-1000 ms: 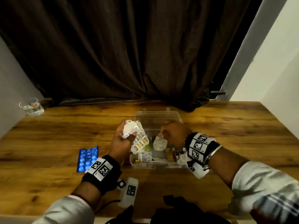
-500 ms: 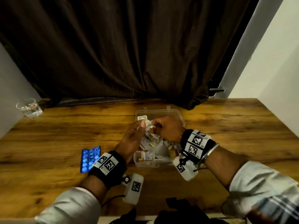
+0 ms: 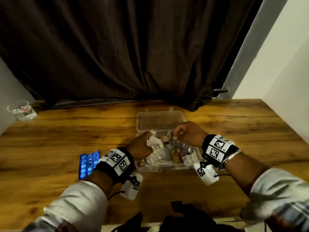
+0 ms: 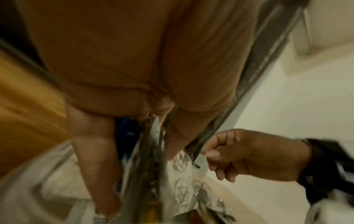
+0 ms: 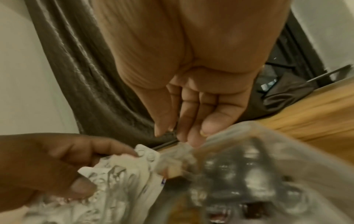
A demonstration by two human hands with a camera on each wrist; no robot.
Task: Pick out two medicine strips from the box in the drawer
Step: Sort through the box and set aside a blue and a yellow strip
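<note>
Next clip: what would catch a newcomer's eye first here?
Both hands meet over the open clear box at mid-table: the left hand grips a bunch of silvery strips and the right hand pinches something small above the contents. A bright blue strip lies on the wood left of the box, and a glass stands at the far left corner.
</note>
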